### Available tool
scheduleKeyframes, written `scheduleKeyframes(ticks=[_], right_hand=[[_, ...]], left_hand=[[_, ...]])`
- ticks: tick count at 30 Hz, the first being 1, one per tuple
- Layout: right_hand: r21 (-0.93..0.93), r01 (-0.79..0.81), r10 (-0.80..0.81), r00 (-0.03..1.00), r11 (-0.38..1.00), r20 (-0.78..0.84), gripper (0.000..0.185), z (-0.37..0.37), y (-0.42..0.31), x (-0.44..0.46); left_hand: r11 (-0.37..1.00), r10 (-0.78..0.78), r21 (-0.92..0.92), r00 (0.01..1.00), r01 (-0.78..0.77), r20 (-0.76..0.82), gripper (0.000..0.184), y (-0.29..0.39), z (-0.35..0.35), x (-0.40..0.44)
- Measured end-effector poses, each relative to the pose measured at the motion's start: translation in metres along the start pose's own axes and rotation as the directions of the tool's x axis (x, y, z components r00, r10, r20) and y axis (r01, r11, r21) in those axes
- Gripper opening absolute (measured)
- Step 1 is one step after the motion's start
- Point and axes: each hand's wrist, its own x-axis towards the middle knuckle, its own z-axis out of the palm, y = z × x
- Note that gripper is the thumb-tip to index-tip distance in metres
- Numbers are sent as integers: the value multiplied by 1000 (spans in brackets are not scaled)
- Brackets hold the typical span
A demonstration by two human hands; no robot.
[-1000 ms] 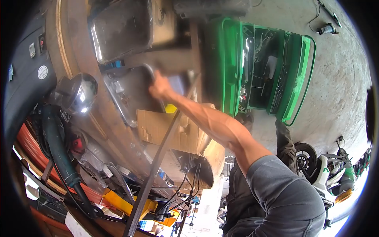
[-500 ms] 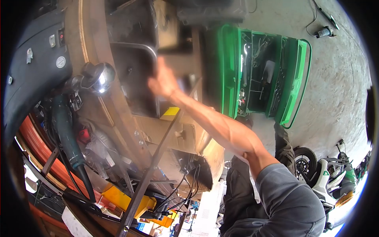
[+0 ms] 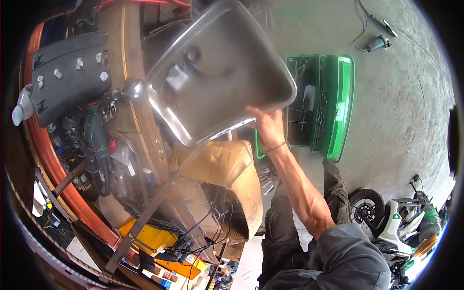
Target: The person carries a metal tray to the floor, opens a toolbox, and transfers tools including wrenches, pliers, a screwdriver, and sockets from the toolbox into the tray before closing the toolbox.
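My right hand (image 3: 269,126) grips the near rim of a metal tray (image 3: 232,77), with the thumb over the edge and the other fingers mostly hidden by it. The tray is grey, rectangular and round-cornered, with a raised shiny rim. It is held tilted above the shelf and a cardboard box (image 3: 212,164). Inside the tray are a dark round spot and a pale patch that I cannot make out. Just right of the tray, an open green toolbox (image 3: 344,104) stands on the floor with tools in it. My left hand is out of view.
A black hard case (image 3: 72,72) and a green power tool (image 3: 98,140) lie at the left by a rusty metal beam (image 3: 145,130). Black cables (image 3: 222,217) hang by the box. An angle grinder (image 3: 377,43) lies on the floor; a motorcycle (image 3: 391,222) stands lower right.
My right hand, blurred over the shelf before, has moved right and now holds the tray. The tray has come up and rightward, partly covering the toolbox. The view has shifted.
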Motion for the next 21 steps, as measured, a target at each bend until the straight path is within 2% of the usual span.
scheduleKeyframes(ticks=[1, 2, 3, 4, 5, 6, 7, 8, 9, 10, 11, 14, 16, 18, 21], right_hand=[[-9, -9, 9, 999, 1000, 45, 36, -11, -14, -7], [54, 25, -25, 1000, 998, -8, 32, -18, -24, -15], [65, 48, -46, 998, 997, -44, 30, -29, -30, -21], [75, 72, -66, 995, 995, -79, 27, -42, -37, -27], [55, 96, -90, 992, 994, -88, 24, -59, -38, -30], [65, 124, -117, 987, 990, -106, 17, -73, -45, -36], [72, 120, -112, 988, 990, -103, 11, -93, -50, -42], [75, 116, -109, 989, 990, -98, 7, -108, -59, -52], [100, 105, -93, 988, 989, -122, 8, -121, -68, -65], [94, 98, -84, 987, 991, -138, 10, -137, -75, -76], [95, 79, -67, 990, 992, -125, 3, -159, -78, -85], [68, 58, -48, 990, 996, -135, 11, -207, -96, -124], [53, 55, -45, 986, 997, -162, 13, -224, -115, -147], [-8, 23, -25, 980, 1000, -200, 18, -238, -133, -175], [-57, -3, -7, 987, 998, -160, 21, -264, -154, -206]], left_hand=[[994, 47, -101, 998, -52, -50, 44, 6, 3, 2], [999, -38, 18, 999, 39, -3, 42, 16, -4, 2], [991, 129, 45, 983, -124, -131, 43, 15, 3, 5], [956, 292, 93, 923, -277, -250, 44, 20, 10, 9], [911, 299, 319, 951, -260, -79, 45, 28, -9, 9], [957, 224, 205, 973, -207, -61, 44, 32, -11, 7], [980, -121, 164, 992, 115, 28, 37, 19, -10, 3], [890, -449, 155, 884, 429, 128, 61, 7, -5, 0], [868, -494, 129, 861, 480, 119, 62, -3, -1, -3], [868, -489, 165, 864, 468, 121, 64, 0, -1, -2], [878, -465, 192, 877, 439, 119, 66, -9, 0, -4], [890, -423, 229, 902, 394, 91, 68, -24, 6, -7], [923, -381, 73, 922, 377, 60, 64, -16, 3, -12], [935, -316, -186, 947, 302, -55, 54, -1, -2, -19], [942, -113, -332, 976, 45, -186, 39, 37, -9, -40]])
